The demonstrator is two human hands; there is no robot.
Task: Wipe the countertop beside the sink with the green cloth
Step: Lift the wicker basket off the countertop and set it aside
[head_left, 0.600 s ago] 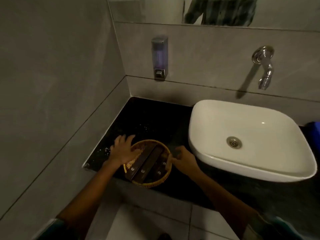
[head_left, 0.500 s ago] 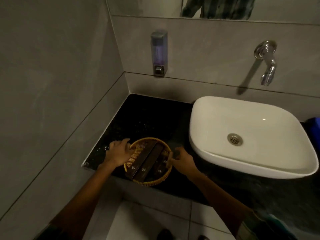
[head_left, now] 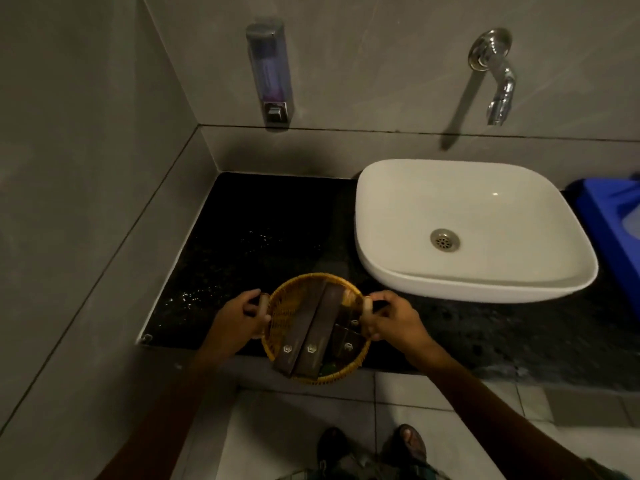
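A round woven basket (head_left: 284, 317) holding dark brown wooden pieces sits at the front edge of the black countertop (head_left: 263, 237), left of the white sink (head_left: 464, 188). My left hand (head_left: 239, 320) grips the basket's left handle and my right hand (head_left: 391, 320) grips its right handle. A small patch of green (head_left: 327, 368) shows under the wooden pieces at the basket's near rim; I cannot tell whether it is the cloth. Water droplets glint on the counter's left part.
A soap dispenser (head_left: 270, 71) and a chrome tap (head_left: 495, 74) are fixed to the back wall. A blue container (head_left: 609, 220) stands right of the sink. Grey tiled wall closes the left side. My feet show on the floor below.
Both hands have closed on the basket's side handles, where before they rested at its rim. The basket has shifted slightly toward the counter's front edge.
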